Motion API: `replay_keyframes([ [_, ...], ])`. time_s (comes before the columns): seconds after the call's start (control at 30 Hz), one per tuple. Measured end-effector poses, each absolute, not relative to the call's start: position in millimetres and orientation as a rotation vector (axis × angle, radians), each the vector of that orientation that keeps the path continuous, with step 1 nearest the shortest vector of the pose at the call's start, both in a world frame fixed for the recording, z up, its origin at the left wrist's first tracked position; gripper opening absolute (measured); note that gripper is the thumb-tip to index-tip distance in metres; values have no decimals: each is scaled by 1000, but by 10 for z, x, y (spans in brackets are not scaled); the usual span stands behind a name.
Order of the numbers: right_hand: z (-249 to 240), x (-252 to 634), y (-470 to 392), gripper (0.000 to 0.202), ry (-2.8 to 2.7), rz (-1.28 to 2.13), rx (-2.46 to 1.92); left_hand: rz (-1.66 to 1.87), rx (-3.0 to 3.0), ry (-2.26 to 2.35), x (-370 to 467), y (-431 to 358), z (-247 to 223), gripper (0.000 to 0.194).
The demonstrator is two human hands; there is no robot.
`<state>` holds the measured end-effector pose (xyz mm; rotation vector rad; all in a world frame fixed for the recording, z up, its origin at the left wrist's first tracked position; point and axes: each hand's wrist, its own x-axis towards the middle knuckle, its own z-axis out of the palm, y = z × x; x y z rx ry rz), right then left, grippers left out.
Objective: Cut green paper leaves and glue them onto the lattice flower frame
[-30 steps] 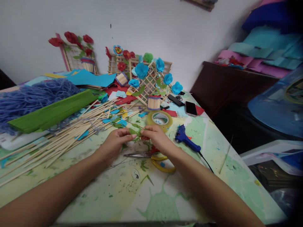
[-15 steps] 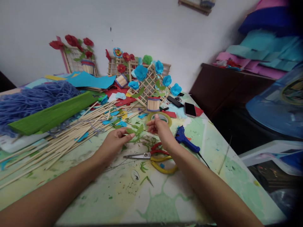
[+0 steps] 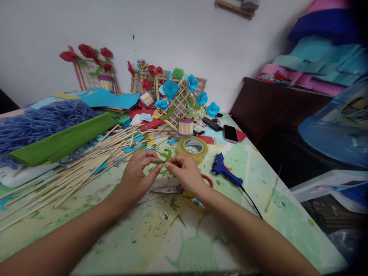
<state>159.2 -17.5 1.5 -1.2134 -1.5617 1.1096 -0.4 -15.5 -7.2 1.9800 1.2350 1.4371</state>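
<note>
Between my fingertips is a small sprig of green paper leaves (image 3: pixel 167 156). My left hand (image 3: pixel 139 172) pinches it from the left side, thumb and forefinger closed together. From the right, my right hand (image 3: pixel 185 170) pinches the same sprig near its base. Below my hands lie scissors (image 3: pixel 198 205) with red and yellow handles, partly hidden by my right wrist. A roll of clear yellowish tape (image 3: pixel 182 147) lies flat just behind my right hand. To the right rests a blue glue gun (image 3: pixel 225 171) with its black cord.
Thin wooden sticks (image 3: pixel 83 165) spread over the left side, beside green crepe paper (image 3: pixel 66 138) and a purple yarn heap (image 3: pixel 43 122). At the back stands a stick lattice (image 3: pixel 184 99) with blue paper flowers. A phone (image 3: pixel 230 133) lies by the right edge.
My right hand has moved down and left from above the tape roll to the leaf sprig, and now pinches it. My left hand has stayed on the sprig.
</note>
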Motion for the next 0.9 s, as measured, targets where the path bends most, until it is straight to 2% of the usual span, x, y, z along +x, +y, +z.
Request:
replay_keyframes([
  [0.17,22,1606,-154,17,-1526,1141,-1256,1427,2239,1181,-42,-146,-116,10],
  [0.4,-53,1618,-114,10,-1552,993,-1248,1457,2784,1169,-96,-161,-104,12],
  [0.57,25,1815,58,10,-1363,794,-1156,1726,3165,1050,-198,-222,-32,19],
  [0.7,217,2065,181,15,-1102,742,-998,1892,3285,913,-269,-291,7,22],
  [0.9,441,2213,172,13,-974,736,-865,1907,3290,847,-284,-277,3,25],
])
